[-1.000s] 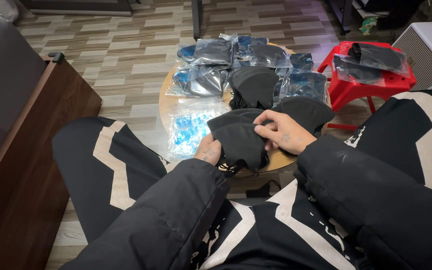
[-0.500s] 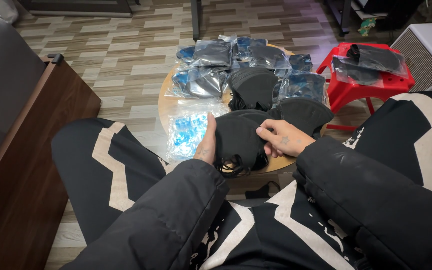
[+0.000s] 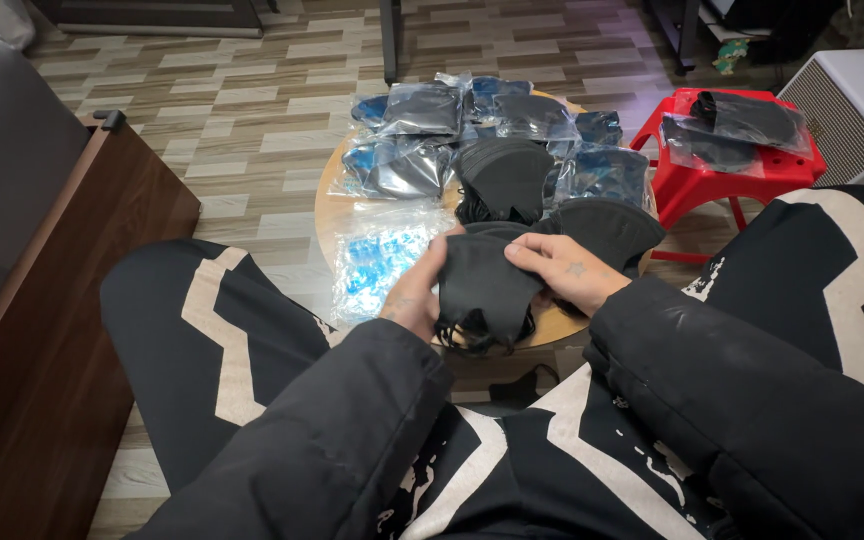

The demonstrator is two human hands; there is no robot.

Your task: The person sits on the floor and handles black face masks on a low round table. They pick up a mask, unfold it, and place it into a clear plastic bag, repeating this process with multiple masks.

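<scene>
Left hand (image 3: 414,292) risen, fingers clamped on black masks (image 3: 480,285), round wooden table (image 3: 337,205), striped floor (image 3: 252,110)

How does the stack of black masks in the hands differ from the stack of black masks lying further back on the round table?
The held mask stack is gripped between the left hand and right hand, lifted at the table's near edge; the loose mask stack lies untouched on the round table among clear plastic packets. The held stack's ear loops dangle below. Both are black, folded masks.
</scene>
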